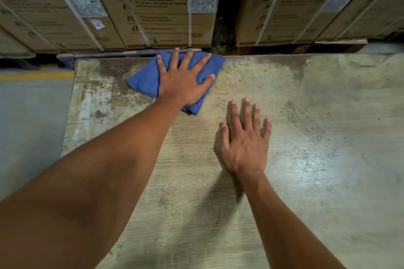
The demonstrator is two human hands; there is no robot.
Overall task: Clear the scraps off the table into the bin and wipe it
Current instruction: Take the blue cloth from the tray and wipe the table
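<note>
Strapped cardboard boxes (157,6) with caution labels stand on pallets (306,47) beside a yellow floor line (37,76).

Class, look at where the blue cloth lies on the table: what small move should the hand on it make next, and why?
Probably sweep the blue cloth rightward along the far edge: the left hand presses it flat there, and the table to its right looks stained, with no scraps visible.

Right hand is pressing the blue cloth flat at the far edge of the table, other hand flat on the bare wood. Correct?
Not quite: in the head view it is the left hand that presses the blue cloth flat at the far edge of the table. The right hand is the one flat on the bare wood.
</note>
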